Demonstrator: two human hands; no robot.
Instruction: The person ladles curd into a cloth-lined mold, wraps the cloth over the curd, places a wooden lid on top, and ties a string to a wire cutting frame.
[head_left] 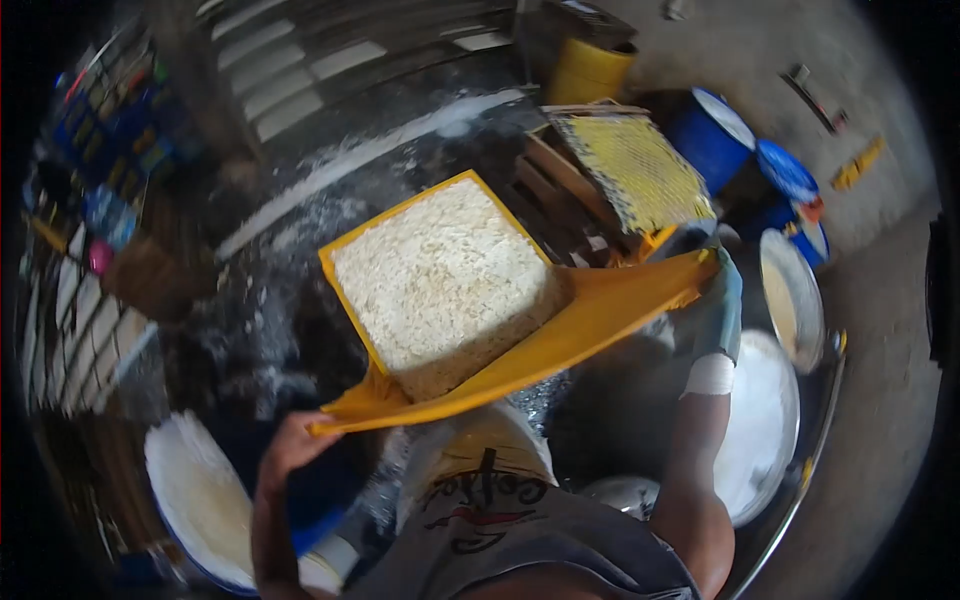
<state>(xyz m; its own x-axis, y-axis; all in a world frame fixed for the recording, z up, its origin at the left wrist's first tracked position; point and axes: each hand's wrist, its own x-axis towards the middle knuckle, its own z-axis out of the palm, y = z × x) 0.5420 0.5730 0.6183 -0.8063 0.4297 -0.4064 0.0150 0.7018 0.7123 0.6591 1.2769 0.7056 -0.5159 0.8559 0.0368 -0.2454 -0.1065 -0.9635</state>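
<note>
Far L, a blurry stack of blue crates [120, 140] w/ a pink round thing [100, 256] below, too smeared to ID. Lower L, a pale heap [200, 490], just beside the forearm. Then the L hand [295, 440], bare, fingers curled tight on the near-L corner of a yellow cloth [600, 325], pinching the edge. Ctr: the white flaky mass [450, 265], flat on top & roughly square, sits w/in the cloth, whose edge borders it on the far sides; might be a box or frame under there, can't tell. The near side of the cloth is pulled out in a long flap btwn the 2 hands, in front of the mass. Below, the person's grey shirt [540, 535] w/ "coffee" lettering. R of ctr, a yellow bucket [592, 75] at the back & a yellow mesh sheet [635, 165] on wooden slats [565, 165]; next, a blue drum [710, 145]. The R hand [728, 295], in a pale blue glove w/ white wrist band, grasps the flap's R corner, fingertips mostly hidden. Far R, a round pan [808, 320] tilted near a bigger round white surface [760, 430].
</note>
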